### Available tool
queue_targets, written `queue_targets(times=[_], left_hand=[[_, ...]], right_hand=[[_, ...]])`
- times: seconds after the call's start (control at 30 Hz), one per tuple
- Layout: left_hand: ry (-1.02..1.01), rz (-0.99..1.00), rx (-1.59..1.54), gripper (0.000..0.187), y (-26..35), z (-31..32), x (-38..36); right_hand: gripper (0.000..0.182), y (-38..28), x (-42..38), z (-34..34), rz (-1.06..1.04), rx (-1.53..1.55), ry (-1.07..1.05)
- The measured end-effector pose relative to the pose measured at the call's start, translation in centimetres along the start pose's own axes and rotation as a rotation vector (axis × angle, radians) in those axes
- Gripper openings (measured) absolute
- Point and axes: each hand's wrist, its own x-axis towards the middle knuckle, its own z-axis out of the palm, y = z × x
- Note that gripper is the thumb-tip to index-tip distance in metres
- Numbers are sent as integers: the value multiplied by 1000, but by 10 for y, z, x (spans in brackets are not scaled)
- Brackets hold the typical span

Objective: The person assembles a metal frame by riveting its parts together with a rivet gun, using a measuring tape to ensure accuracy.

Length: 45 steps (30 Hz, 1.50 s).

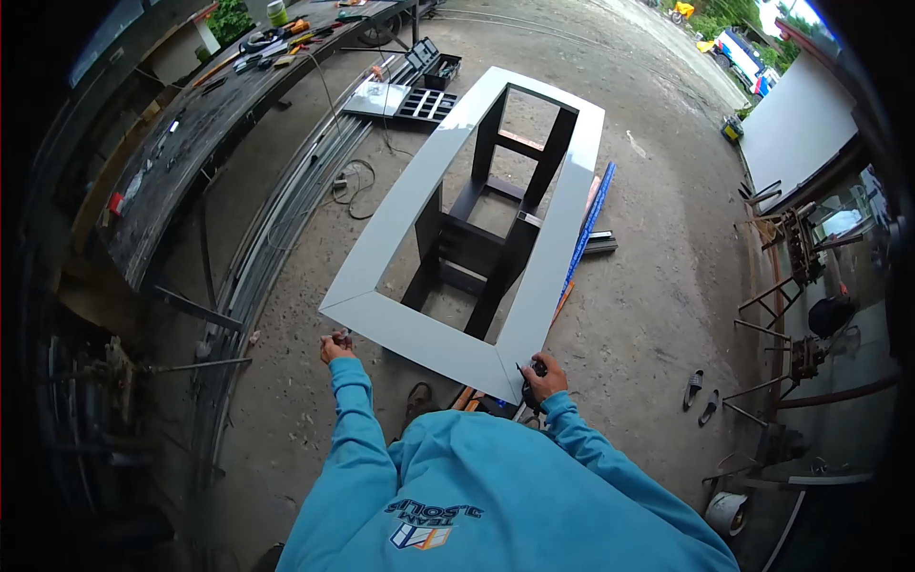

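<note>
While the person in the blue long-sleeved shirt (477, 496) leans over it, the big grey flat metal frame (448, 205) lies across a black metal stand (477, 248) in the middle of the concrete floor (648, 286). The left hand (335, 345) is by the near left corner of the frame, closed around something small that I cannot make out. The right hand (543, 379) is at the near right corner, wrapped around a small dark tool (530, 381).

The frame looks stiff and heavy, with hard edges and a smooth painted face that may be slippery. I think the best places to take hold are under the two near corners or along the long sides, one hand on each.

On the far left, a long dark desk (191, 124) carries many tools. A blue bar (589, 224) lies on the floor right of the frame.
</note>
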Motion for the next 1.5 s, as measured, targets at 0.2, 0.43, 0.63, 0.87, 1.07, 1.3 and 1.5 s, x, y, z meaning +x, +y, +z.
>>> queue_targets(times=[0.2,0.43,0.63,0.87,1.07,1.3,1.5], left_hand=[[-207,-422,516,18,-31,-32,-22],[-848,268,1984,30,39,-76,-179],[-1219,400,1879,30,91,-67,-278],[-1308,427,1479,28,101,-78,-278],[-967,293,1188,37,97,-56,-247],[-1046,149,1083,38,14,-22,-153],[-1883,856,1614,66,-86,-22,-221]], right_hand=[[60,-1,14,-6,-41,-193,-93],[71,-106,-25,-47,-18,-747,-583],[62,-131,-47,22,-773,-330,-695],[31,-92,-32,34,-719,-231,-1150],[29,-50,-52,15,53,259,-820],[36,-6,-69,-21,155,773,-444],[36,-32,-137,-138,170,784,-110]])
